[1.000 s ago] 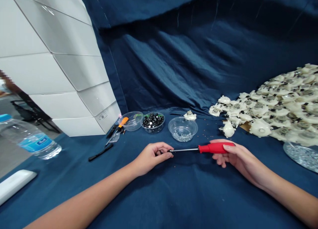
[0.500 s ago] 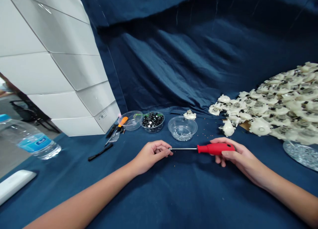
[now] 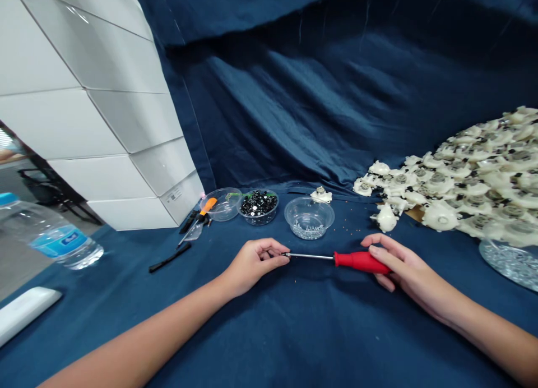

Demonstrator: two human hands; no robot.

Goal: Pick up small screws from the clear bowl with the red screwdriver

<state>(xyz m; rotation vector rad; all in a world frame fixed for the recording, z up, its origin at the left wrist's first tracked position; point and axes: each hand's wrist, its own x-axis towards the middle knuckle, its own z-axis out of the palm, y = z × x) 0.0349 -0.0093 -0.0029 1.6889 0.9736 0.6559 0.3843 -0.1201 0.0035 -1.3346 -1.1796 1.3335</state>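
Grip: right hand (image 3: 406,270) loosely round red screwdriver (image 3: 357,261); left hand (image 3: 257,264) pinching small dark piece (image 3: 286,254)

Remote log, head view only; I list by size.

- Navy cloth (image 3: 260,343) spans the lower frame. White boxes (image 3: 105,119) stand stacked at upper left; cream parts (image 3: 479,180) lie heaped at the right.
- Hands: right of centre, I read thumb on the handle, index finger apparently lifted, other fingers partly hidden beneath. Near centre, left thumb and forefinger are closed together, the rest curled in.
- Screwdriver: nearly level across the centre, handle right, shank pointing left, tip at the left fingertips.
- Bowls: just above the shank, a clear bowl (image 3: 309,206) with silvery bits (image 3: 309,231); left of it, a second bowl (image 3: 258,220) of black pieces (image 3: 258,204).
- Small piece: between the left fingertips at the shank's end. Too small for me to identify, or to tell whether the tip is seated.

Technique (my judgement): the step looks like turning the driver against the piece. I'd keep both in one line, press lightly along the shank, turn with the fingers and brace the pinch. With so loose a hold, a sideways slip could catch the fingertips.
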